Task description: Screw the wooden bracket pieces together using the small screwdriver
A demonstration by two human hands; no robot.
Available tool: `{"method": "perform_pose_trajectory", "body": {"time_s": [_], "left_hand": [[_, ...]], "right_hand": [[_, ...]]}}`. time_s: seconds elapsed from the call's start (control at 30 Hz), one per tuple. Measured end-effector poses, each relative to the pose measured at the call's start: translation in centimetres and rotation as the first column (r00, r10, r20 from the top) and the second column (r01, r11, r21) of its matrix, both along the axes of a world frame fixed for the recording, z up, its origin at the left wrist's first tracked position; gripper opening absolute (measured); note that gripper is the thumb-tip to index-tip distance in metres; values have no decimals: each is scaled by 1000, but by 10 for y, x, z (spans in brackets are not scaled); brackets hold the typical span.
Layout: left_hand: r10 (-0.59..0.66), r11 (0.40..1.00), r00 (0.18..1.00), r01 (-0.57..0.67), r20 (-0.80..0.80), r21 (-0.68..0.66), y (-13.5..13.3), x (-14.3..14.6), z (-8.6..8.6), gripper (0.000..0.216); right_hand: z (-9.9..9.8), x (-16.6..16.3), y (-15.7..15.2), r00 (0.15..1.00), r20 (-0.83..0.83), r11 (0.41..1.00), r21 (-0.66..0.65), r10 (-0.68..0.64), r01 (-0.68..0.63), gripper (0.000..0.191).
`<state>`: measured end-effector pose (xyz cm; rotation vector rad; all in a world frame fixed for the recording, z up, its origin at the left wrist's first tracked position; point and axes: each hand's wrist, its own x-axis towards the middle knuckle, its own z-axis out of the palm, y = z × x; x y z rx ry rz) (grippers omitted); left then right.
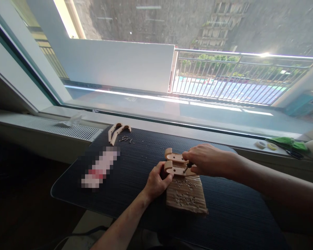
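Note:
In the head view, my right hand (207, 159) is closed around a small screwdriver (187, 168), most of whose handle is hidden by the fingers. The shaft slants down to the nearer wooden hook (177, 171), close to a hole. My left hand (158, 181) is closed on that hook's curved left end, thumb in front. A second pale wooden hook (175, 157), with dark holes, lies just behind it. Both rest on a brown corrugated pad (186, 205), probably cardboard, its surface pitted and torn.
Two loose wooden hooks (118, 132) and several screws (125, 138) lie at the back left of the black table (135, 156). A pixelated pink item (101, 168) is nearer. Tape rolls (261, 144) and a green cloth (289, 143) sit on the right windowsill.

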<state>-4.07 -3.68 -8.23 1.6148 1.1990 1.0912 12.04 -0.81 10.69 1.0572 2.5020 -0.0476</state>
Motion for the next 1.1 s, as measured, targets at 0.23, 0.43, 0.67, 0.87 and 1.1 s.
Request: {"method": "perform_pose_trajectory", "body": {"time_s": [0.23, 0.43, 0.67, 0.87, 1.1], "left_hand": [[12, 1000, 1000, -12, -11, 4, 1, 0, -2, 26], [14, 1000, 1000, -14, -24, 7, 1, 0, -3, 28], [16, 1000, 999, -15, -42, 21, 1, 0, -3, 27], [27, 999, 999, -26, -44, 35, 0, -1, 0, 25], [27, 999, 999, -27, -17, 26, 0, 0, -1, 25]], "right_hand": [[-9, 9, 4, 998, -23, 998, -19, 60, -61, 19], [-18, 11, 8, 997, -50, 998, -19, 58, -59, 19], [-12, 4, 3, 1000, 14, 998, 56, 14, -14, 21], [-3, 6, 0, 1000, 19, 996, 86, 13, -14, 16], [-8, 9, 1, 999, -20, 999, 10, 42, -42, 20]]}}
